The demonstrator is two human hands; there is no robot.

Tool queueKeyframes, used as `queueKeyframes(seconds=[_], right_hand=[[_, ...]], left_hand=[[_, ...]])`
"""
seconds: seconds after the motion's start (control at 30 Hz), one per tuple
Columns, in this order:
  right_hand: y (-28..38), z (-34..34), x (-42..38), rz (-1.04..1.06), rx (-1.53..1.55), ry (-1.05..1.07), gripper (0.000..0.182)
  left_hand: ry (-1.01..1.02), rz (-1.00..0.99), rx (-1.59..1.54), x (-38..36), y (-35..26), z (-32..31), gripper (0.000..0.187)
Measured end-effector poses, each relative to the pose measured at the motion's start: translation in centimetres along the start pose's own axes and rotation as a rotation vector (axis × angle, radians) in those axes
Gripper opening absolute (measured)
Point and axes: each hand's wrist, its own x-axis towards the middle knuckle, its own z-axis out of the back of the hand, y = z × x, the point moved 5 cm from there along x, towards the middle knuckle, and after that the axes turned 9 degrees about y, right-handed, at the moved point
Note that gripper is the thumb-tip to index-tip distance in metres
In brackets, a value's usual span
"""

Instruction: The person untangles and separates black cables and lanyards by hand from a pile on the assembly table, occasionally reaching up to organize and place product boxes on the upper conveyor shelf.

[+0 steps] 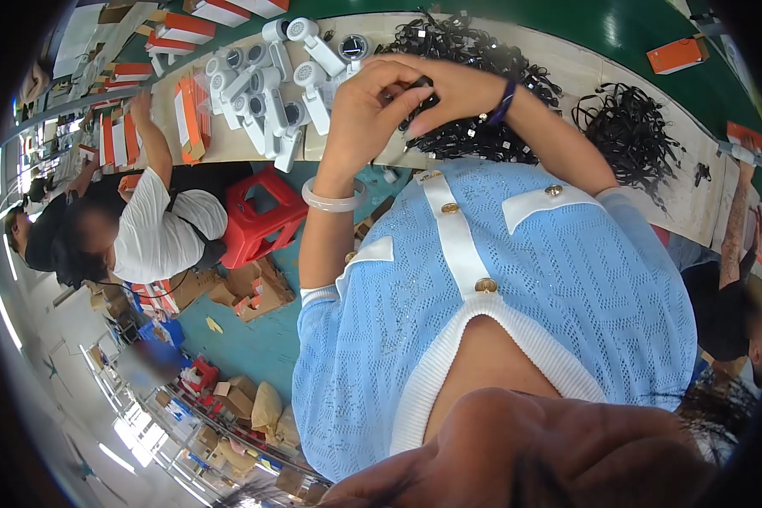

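Observation:
My left hand (pixel 366 114), with a pale bangle on its wrist, is raised over the table edge and its fingers are closed in a pinch. My right hand (pixel 461 91), with a dark band on its wrist, meets it, fingers curled in. Between them is a small black piece (pixel 425 89), seemingly part of a black cable; the fingers cover most of it. Behind and below my hands lies a large heap of black cables (pixel 483 55) with small pale connectors. To the left of my hands, several white handheld fans (pixel 313 85) lie close together.
A second pile of black cables (pixel 626 131) lies right on the table (pixel 694 157). Orange-and-white boxes (pixel 192 118) stand at left; another orange box (pixel 677 56) is at far right. A person in a white top (pixel 165 224) works at left, near a red stool (pixel 264 212). Another person's arm (pixel 737 212) shows at right.

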Motion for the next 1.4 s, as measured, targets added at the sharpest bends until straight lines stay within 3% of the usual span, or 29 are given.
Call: queueKeyframes(seconds=[0.03, 0.13, 0.23, 0.33, 0.37, 0.47, 0.57, 0.67, 0.8, 0.87, 0.9, 1.0, 1.03, 1.07, 1.13, 1.17, 1.27, 1.3, 1.33, 1.4], right_hand=[[0.5, -0.8, 0.4, 0.061, -0.025, -0.007, 0.062], [-4.2, -2.5, -0.4, -0.485, 0.364, 0.225, 0.034], [-7.5, -3.4, -2.7, -0.621, 0.313, 0.281, 0.030], [-11.3, -3.5, -4.0, -0.377, -0.228, 0.169, 0.030], [-11.0, -3.7, -3.7, -0.151, -0.382, 0.111, 0.029], [-11.3, -4.1, -4.2, -0.775, -0.137, 0.279, 0.030], [-10.1, -4.2, -3.8, -0.983, -0.044, 0.336, 0.032], [-10.8, -4.3, -3.3, -0.567, -0.394, 0.262, 0.035], [-9.3, -3.6, -2.9, -0.617, -0.212, 0.224, 0.036], [-9.2, -2.9, -2.5, -0.534, -0.103, 0.179, 0.035], [-10.7, -2.7, -2.5, -0.510, 0.025, 0.049, 0.033], [-10.7, -0.7, -1.9, -0.516, 0.091, -0.133, 0.030], [-10.8, -1.3, -1.7, -0.378, -0.076, -0.133, 0.029], [-9.0, -2.1, -0.9, -0.237, -0.244, -0.131, 0.029], [-6.9, -4.5, -1.0, -0.576, -0.510, 0.215, 0.024], [-5.8, -5.1, -1.1, -0.533, -0.562, 0.240, 0.023], [-5.1, -3.7, -1.1, -0.391, -0.543, 0.192, 0.021], [-5.3, -2.7, -1.3, -0.342, -0.506, 0.157, 0.020], [-5.7, -2.0, -1.6, -0.087, -0.373, 0.012, 0.019], [-7.1, -1.6, -2.6, -0.317, 0.109, -0.110, 0.019]], left_hand=[[-0.026, 0.008, -0.075, -0.1, 0.6, 0.2, 0.014], [-0.221, 0.127, -0.061, -1.4, 3.3, 1.9, 0.013], [-0.299, 0.312, 0.126, -3.8, 11.4, 2.1, 0.017], [-0.264, 0.479, 0.323, -5.8, 15.6, 0.3, 0.020], [-0.246, 0.518, 0.403, -6.2, 16.5, -0.6, 0.021], [-0.313, 0.486, 0.458, -6.8, 19.7, -1.9, 0.025], [-0.357, 0.429, 0.603, -6.9, 20.6, -2.2, 0.025], [-0.377, 0.351, 0.716, -7.0, 19.7, -2.0, 0.023], [-0.287, 0.339, 0.565, -7.0, 18.9, -0.7, 0.016], [-0.108, 0.374, 0.387, -6.8, 17.6, -0.5, 0.017], [-0.020, 0.388, 0.298, -6.7, 16.7, -0.5, 0.017], [0.103, 0.313, -0.766, -6.4, 13.3, -1.6, 0.014], [0.034, 0.248, -0.845, -5.9, 12.3, -1.3, 0.015], [-0.065, 0.244, -0.756, -5.7, 12.4, -0.9, 0.014], [-0.259, 0.231, -0.575, -4.9, 12.6, 0.0, 0.013], [-0.249, 0.280, -0.054, -4.7, 12.8, 0.7, 0.013], [0.233, 0.257, 0.410, -5.2, 11.7, -1.4, 0.014], [0.327, 0.332, 0.117, -5.9, 12.3, -2.3, 0.017], [0.288, 0.313, -0.174, -6.1, 11.9, -2.6, 0.017], [0.203, 0.262, -0.750, -6.1, 10.9, -3.5, 0.017]])
